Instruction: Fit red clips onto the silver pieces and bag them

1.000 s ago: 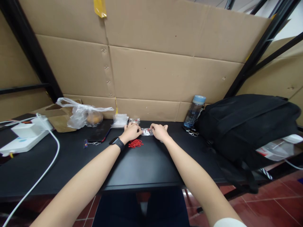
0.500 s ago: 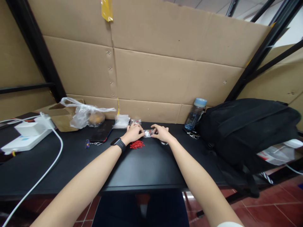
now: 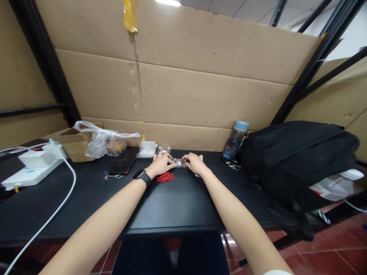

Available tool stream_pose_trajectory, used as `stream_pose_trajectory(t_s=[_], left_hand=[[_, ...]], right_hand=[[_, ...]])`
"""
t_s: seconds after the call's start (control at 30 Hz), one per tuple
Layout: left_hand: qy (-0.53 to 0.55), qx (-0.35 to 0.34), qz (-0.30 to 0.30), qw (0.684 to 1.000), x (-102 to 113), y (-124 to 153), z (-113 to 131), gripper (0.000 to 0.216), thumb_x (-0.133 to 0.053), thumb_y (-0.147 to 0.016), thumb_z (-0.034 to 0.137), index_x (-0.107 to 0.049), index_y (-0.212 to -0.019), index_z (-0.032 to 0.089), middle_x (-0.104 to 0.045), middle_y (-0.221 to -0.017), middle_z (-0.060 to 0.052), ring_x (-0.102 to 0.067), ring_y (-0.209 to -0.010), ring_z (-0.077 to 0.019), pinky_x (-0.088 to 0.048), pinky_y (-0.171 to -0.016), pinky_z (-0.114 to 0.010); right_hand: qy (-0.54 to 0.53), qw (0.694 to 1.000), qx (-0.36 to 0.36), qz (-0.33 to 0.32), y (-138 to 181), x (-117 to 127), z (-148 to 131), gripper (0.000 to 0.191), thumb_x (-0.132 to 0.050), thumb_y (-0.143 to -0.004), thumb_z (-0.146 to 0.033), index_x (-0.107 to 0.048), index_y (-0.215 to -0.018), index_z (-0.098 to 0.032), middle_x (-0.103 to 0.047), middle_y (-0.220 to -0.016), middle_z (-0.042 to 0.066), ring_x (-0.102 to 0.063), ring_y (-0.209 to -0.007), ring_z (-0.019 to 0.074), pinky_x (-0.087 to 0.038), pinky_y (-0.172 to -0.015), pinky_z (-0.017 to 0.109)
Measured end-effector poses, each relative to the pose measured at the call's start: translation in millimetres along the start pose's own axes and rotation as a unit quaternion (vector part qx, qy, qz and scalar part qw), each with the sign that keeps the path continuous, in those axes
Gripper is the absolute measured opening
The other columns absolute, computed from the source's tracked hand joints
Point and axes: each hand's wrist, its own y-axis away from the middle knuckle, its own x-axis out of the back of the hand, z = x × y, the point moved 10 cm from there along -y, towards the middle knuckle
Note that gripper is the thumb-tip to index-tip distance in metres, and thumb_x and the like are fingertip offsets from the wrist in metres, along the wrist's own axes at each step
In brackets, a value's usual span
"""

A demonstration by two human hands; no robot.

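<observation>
A small clear plastic bag (image 3: 179, 163) with something shiny and a bit of red in it lies flat on the black table between my hands. The thumb and fingers of my left hand (image 3: 161, 163) close on its left end. My right hand (image 3: 195, 164) pinches the right end, fingers curled inward. A bundle of red cords (image 3: 165, 177) rests just in front of my left hand. Beyond that hand is a second small clear packet (image 3: 164, 149). Something round, mostly hidden, shows beneath my right palm.
A stack of clear bags (image 3: 147, 149) and a dark phone (image 3: 123, 163) lie to the left, near a tied plastic bag (image 3: 100, 143) and a power strip (image 3: 31, 173). On the right stand a water bottle (image 3: 235, 139) and a black backpack (image 3: 298, 160). Cardboard (image 3: 183, 91) walls the back.
My right fingers have shifted slightly on the small bag, and a red bit inside it shows more. My left hand stays at its left end. The view has tilted up a little.
</observation>
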Motion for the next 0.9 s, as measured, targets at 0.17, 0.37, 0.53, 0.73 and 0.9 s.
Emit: stream_pose_trajectory(t_s=[0.17,0.37,0.53,0.73,0.9], left_hand=[[-0.003,-0.009,-0.022,1.000,-4,1,0,0.031,-0.055,-0.092,0.055,-0.080,-0.096,0.036,-0.068,-0.120,-0.001,-0.044,-0.123,-0.0337,-0.030,-0.101,-0.049],[-0.016,-0.022,-0.019,0.999,-3,2,2,0.034,-0.051,-0.094,0.053,-0.079,-0.101,0.034,-0.070,-0.119,-0.002,-0.044,-0.123,-0.0342,-0.029,-0.103,-0.051],[-0.042,-0.019,-0.001,0.999,9,6,-1,0.031,-0.049,-0.096,0.046,-0.077,-0.106,0.036,-0.071,-0.118,-0.003,-0.051,-0.118,-0.0330,-0.035,-0.100,-0.050],[-0.034,-0.022,-0.011,0.999,30,12,-24,0.024,-0.055,-0.091,0.031,-0.078,-0.098,0.026,-0.077,-0.105,-0.006,-0.067,-0.102,-0.0271,-0.045,-0.091,-0.036],[-0.011,-0.048,-0.030,0.998,36,14,-27,0.026,-0.057,-0.088,0.026,-0.077,-0.102,0.021,-0.077,-0.101,-0.007,-0.071,-0.090,-0.0222,-0.049,-0.082,-0.028]], right_hand=[[0.003,0.997,0.074,-0.039,2,-8,-19,0.048,-0.056,-0.089,-0.014,-0.060,-0.132,-0.036,-0.056,-0.137,0.006,-0.049,-0.118,0.0258,-0.033,-0.086,0.035],[0.019,0.997,0.069,-0.043,0,-13,-20,0.033,-0.059,-0.094,-0.032,-0.064,-0.127,-0.034,-0.063,-0.124,0.007,-0.052,-0.113,0.0260,-0.033,-0.092,0.041],[0.076,0.995,0.043,-0.037,-10,-11,-12,0.035,-0.059,-0.094,-0.028,-0.065,-0.128,-0.033,-0.061,-0.124,0.008,-0.054,-0.114,0.0274,-0.034,-0.094,0.043],[0.112,0.991,0.013,-0.071,-47,-17,-4,0.039,-0.055,-0.094,-0.023,-0.064,-0.131,-0.032,-0.059,-0.127,0.010,-0.055,-0.118,0.0281,-0.041,-0.094,0.039],[0.116,0.991,0.005,-0.065,-72,-27,-12,0.042,-0.049,-0.096,-0.021,-0.062,-0.135,-0.031,-0.057,-0.129,0.012,-0.055,-0.118,0.0288,-0.044,-0.095,0.039]])
